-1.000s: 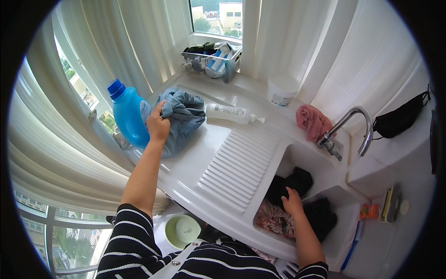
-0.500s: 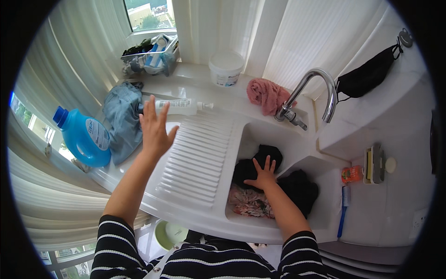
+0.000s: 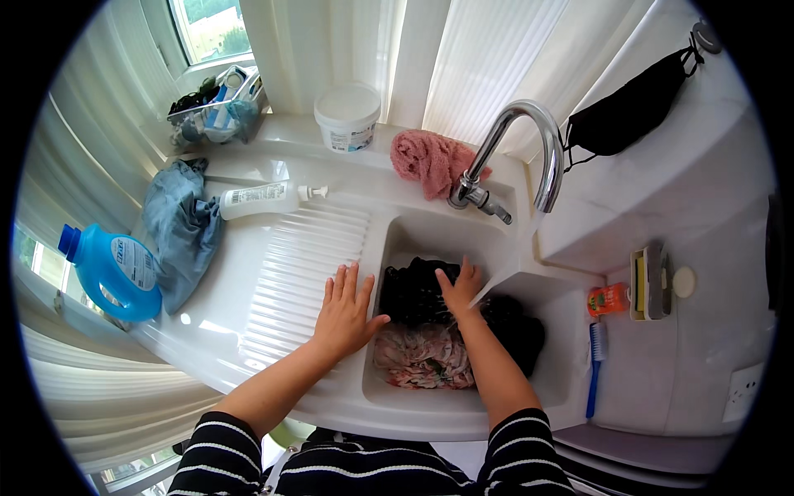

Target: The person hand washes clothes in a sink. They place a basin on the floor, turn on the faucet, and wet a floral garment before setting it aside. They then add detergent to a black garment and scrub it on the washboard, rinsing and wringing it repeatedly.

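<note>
My left hand [image 3: 346,316], palm down with fingers stretched, is over the right edge of the ribbed washboard [image 3: 289,281], beside the sink basin [image 3: 376,388]. It holds nothing. My right hand [image 3: 461,289] is inside the basin with thumb and fingers apart, at the edge of the black clothes [image 3: 411,289]. Whether its fingers touch the cloth is hard to tell. More black cloth [image 3: 517,335] lies to the right of that wrist, and a pink floral garment [image 3: 423,355] is bunched nearer me. Water from the chrome faucet [image 3: 529,112] streams down onto my right wrist.
A blue detergent jug [image 3: 120,273], grey-blue cloth [image 3: 178,227] and a white pump bottle lying down [image 3: 260,200] are at left. Behind are a lidded white tub [image 3: 347,120] and a pink towel [image 3: 430,161]. On the right lie a blue brush [image 3: 595,368] and a soap holder [image 3: 652,281].
My left hand has come right and nearer, away from the pump bottle to the basin's side. My right hand has shifted slightly on the black clothes. Running water now shows clearly. The view has shifted.
</note>
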### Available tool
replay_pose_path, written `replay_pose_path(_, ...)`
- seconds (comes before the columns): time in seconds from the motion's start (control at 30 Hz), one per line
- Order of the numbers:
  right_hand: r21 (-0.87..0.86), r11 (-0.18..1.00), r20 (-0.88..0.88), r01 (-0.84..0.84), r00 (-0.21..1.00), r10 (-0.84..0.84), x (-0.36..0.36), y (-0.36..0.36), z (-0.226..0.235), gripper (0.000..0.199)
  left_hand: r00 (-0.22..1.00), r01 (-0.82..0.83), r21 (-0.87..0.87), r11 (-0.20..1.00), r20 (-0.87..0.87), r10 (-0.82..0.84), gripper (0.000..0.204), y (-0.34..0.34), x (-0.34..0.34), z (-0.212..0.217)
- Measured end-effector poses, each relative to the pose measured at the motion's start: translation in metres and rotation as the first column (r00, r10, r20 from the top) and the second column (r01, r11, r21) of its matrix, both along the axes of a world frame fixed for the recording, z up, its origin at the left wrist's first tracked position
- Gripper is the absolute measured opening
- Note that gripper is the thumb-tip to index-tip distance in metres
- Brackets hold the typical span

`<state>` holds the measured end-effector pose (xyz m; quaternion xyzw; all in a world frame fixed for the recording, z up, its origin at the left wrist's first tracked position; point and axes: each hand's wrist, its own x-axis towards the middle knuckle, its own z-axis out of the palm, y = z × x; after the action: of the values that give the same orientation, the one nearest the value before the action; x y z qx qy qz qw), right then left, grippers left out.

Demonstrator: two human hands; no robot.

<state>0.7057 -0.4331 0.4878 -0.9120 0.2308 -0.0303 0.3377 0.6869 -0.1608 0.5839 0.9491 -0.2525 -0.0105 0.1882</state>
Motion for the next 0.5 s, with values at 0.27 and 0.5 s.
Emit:
replay_pose_path(0.27, -0.201, 0.879, -0.532, -0.433, 0.801, 0.273, -0.018, 0.061, -0.013, 0.060, 1.000, -0.007, 0.115, 0.993, 0.014, 0.005, 0.078, -0.005, 0.001, 0.004)
replay_pose_path(0.5, 0.058, 0.930, -0.200, -0.362, 0.909, 0.366, -0.020, 0.021, -0.016, 0.028, 0.998, 0.004, 0.103, 0.995, 0.060, -0.010, 0.077, -0.004, 0.000, -0.003)
